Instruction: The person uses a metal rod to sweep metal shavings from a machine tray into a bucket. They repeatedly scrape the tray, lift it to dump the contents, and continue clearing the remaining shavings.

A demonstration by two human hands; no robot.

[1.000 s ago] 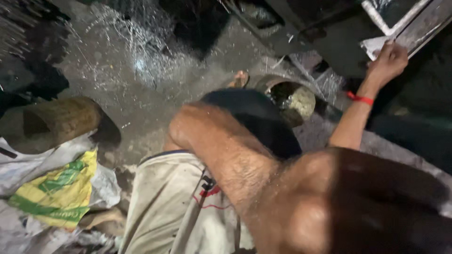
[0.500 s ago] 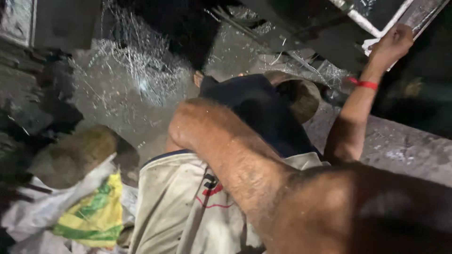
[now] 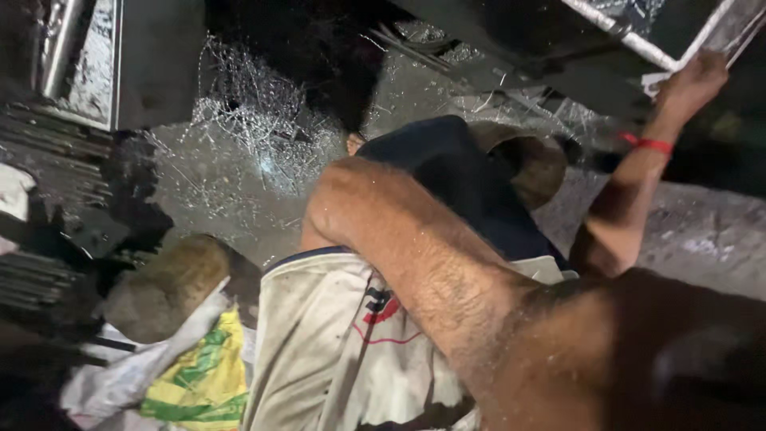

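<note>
Frame (image 3: pixel 718 36), pale metal with a glass pane, top right corner: your right hand (image 3: pixel 692 80) reaches up to it, fingers curled against its lower edge. Whether the fingers close round the edge or only press on it, you cannot tell from this view. A scrap of white paper (image 3: pixel 656 80) sits just beside the hand, against the same edge.

Wristband (image 3: pixel 648 144), red, on your right wrist, below the hand.

Right forearm, running down from the wrist toward the lower right, where it meets a dark blur close to the lens.

Left hand: out of view. Only a bare, hairy limb (image 3: pixel 415 247) crosses the middle of the picture from the bent joint at centre toward the lower right; its end is not seen.

Shorts (image 3: pixel 335 343), off-white with a red and dark mark, lower centre.

Cloth (image 3: pixel 455 175), dark blue, above the shorts, behind the bent joint.

Round tan object (image 3: pixel 535 164), just right of the cloth, partly hidden by it; its kind is unclear.

Broken glass (image 3: pixel 255 136), scattered in fine shards over the grey ground, upper left of centre.

Log (image 3: pixel 163 287), brown and rounded, at left, resting near the sack.

Sack (image 3: pixel 203 379), yellow and green with white edges, lower left, touching the log.

Dark metal parts (image 3: pixel 72 215), stacked at the left edge.
</note>
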